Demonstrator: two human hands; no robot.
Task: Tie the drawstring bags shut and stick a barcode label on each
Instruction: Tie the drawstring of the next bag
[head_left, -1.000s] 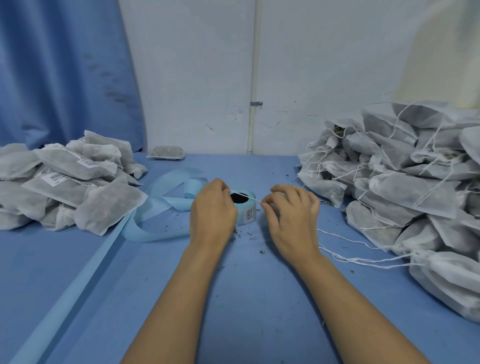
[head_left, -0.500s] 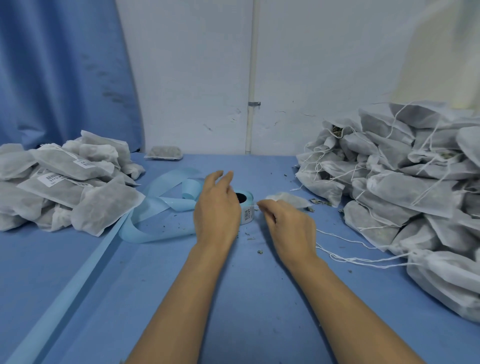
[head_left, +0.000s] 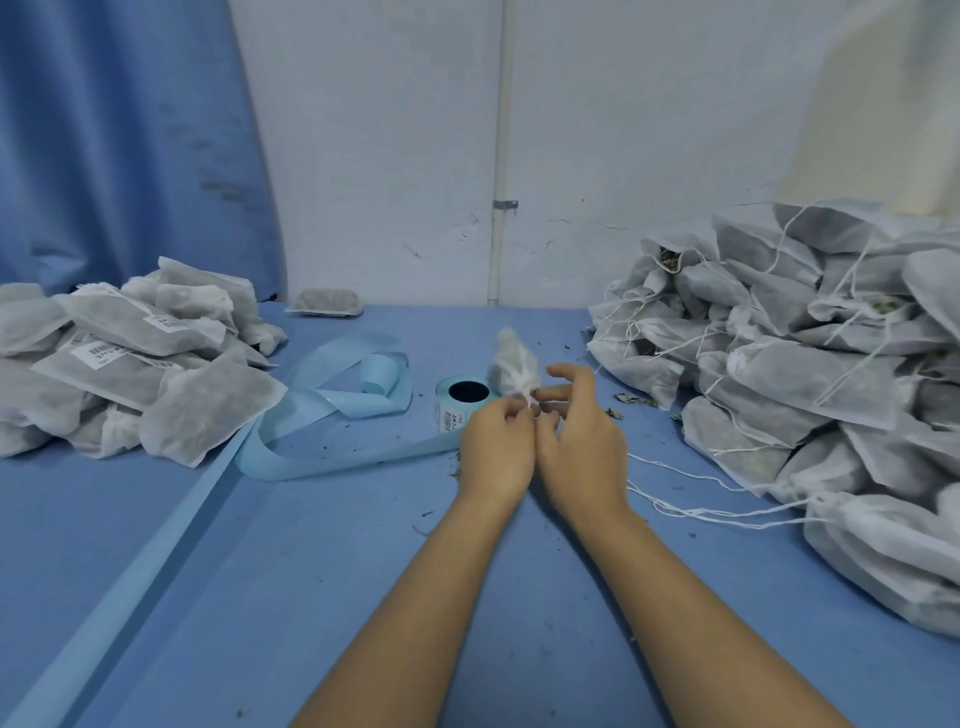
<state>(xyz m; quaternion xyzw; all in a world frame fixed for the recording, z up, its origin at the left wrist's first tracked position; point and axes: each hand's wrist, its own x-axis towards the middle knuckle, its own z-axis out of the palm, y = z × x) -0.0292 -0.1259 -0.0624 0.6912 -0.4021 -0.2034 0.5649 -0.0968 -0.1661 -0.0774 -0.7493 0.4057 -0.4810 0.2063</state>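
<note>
A small white drawstring bag (head_left: 511, 366) stands tilted just behind my hands, its gathered neck pointing down toward my fingers. My left hand (head_left: 496, 449) pinches the bag's neck or string with curled fingers. My right hand (head_left: 579, 434) pinches the same spot from the right, its index finger stretched out. A roll of barcode labels (head_left: 460, 410) on a light blue liner stands just left of the bag. The string itself is mostly hidden by my fingers.
A heap of labelled bags (head_left: 130, 358) lies at the left. A large heap of bags with loose strings (head_left: 810, 374) fills the right side. Used blue liner ribbon (head_left: 332, 410) curls across the blue table (head_left: 291, 571). One bag (head_left: 324, 302) lies by the wall.
The bag lay flat beyond my right hand; now it is raised on end. My hands have come together at its neck, after pulling a string taut between them a second ago.
</note>
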